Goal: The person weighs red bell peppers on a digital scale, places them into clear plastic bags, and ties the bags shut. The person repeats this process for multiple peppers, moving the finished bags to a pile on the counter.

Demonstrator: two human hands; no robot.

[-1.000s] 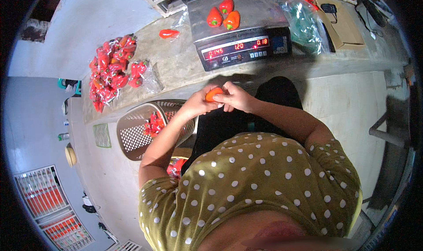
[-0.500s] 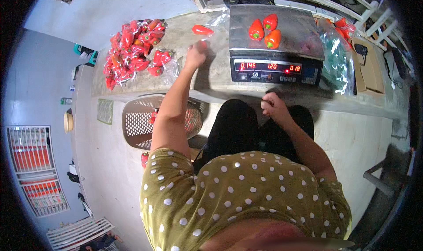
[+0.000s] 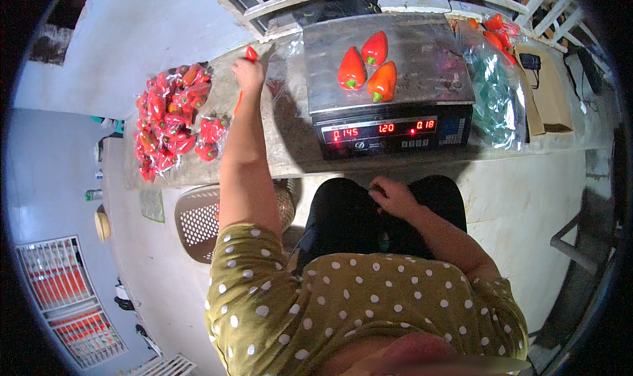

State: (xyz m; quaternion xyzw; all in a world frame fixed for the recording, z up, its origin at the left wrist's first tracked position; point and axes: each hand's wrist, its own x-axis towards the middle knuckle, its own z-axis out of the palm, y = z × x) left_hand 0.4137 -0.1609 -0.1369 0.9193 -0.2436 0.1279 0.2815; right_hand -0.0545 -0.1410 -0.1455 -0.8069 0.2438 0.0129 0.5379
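1. Weighing peppers, judging by the layout: the counter (image 3: 290, 158) carries a scale (image 3: 389, 79), the landmark for everything below.
2. Scale pan holds three loose peppers (image 3: 367, 67), grouped left of its centre and close together. Display on the front is lit. That part looks done or mid-batch.
3. Left of the scale, well apart, a pile of bagged peppers (image 3: 173, 122) lies at the counter's end. Reads as finished output, though I can't tell how many bags.
4. Below the counter, left of the scale, a basket (image 3: 201, 218) stands on the floor. Contents mostly hidden by the arm.
5. Right of the scale, a greenish plastic heap (image 3: 498, 92) and more red peppers (image 3: 493, 26) at the far corner; likely stock not yet weighed.
6. Left hand (image 3: 248, 74) is stretched out left of the scale, fingers closed on a single pepper (image 3: 251, 53) at the counter's back edge.
7. Right hand (image 3: 394, 196) rests in the lap in front of the scale, fingers curled; whether it grasps anything I cannot tell.
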